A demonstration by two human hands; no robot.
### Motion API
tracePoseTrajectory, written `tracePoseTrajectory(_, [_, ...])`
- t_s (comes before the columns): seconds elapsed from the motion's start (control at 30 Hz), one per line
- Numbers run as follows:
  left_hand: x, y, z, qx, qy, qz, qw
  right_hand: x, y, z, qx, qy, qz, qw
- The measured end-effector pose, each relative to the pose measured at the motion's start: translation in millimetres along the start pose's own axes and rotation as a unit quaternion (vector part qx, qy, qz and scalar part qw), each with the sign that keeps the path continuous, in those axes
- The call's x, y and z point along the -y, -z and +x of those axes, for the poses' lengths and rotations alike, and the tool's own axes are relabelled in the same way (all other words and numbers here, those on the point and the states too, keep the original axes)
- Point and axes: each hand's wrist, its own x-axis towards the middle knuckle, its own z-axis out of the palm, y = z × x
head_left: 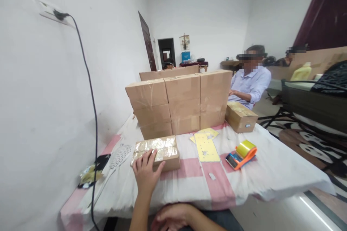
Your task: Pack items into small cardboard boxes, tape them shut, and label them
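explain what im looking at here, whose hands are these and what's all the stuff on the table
This is one picture from a camera worn on a person's head, looking forward and down, so the hands at the bottom are the wearer's own. No machine is involved. The left hand rests flat on a small taped cardboard box on the table, which has a pink and white cloth. The right hand lies low by the lap, holding nothing. Behind the small box stands a stack of larger cardboard boxes, with another box beside it. Yellow sheets and an orange tape dispenser lie nearby. A co-worker in a light shirt sits behind the stack.
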Motion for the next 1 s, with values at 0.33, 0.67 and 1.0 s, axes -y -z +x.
tracePoseTrajectory(0.33, [-1.2, 1.6, -2.4, -0.024, 0.002, -0.010, 1.000, -20.9, 15.6, 28.8, 0.059, 0.012, 0.083, 0.995])
tracePoseTrajectory(0.67, [-0.8, 1.6, -4.9, -0.019, 0.019, -0.027, 0.999, -22.6, 10.8, 27.0, 0.086, 0.059, 0.069, 0.992])
tracePoseTrajectory(1.0, [-2.9, 6.1, -3.1, 0.017, 0.031, -0.013, 0.999, -19.9, 2.9, 13.5, 0.075, 0.072, 0.058, 0.993])
